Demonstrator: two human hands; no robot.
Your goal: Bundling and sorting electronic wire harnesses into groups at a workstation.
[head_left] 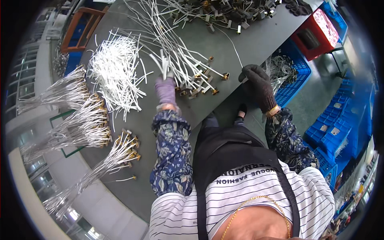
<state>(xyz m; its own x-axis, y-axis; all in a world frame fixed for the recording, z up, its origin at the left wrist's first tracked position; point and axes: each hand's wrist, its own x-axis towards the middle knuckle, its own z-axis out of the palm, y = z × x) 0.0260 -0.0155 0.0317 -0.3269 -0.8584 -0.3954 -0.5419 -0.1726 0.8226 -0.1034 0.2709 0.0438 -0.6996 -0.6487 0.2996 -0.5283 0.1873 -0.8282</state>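
Note:
My left hand, in a purple glove, is closed around a few short white tubes that stick up past the fingers. Beside it lies a bundle of white-sleeved wires with small brass and grey metal ends on the table. At the table's edge, my right hand, in a dark knitted glove, pinches the end of a thin wire. That wire runs up toward a heap of wired metal parts. Left of my left hand is a big pile of loose white tubes.
Sleeved wire bundles with brass ends lie along the left table edge, another nearer me. Right of the table stand a blue crate of wires and a red box. More blue crates stand farther right. A wooden chair is far left.

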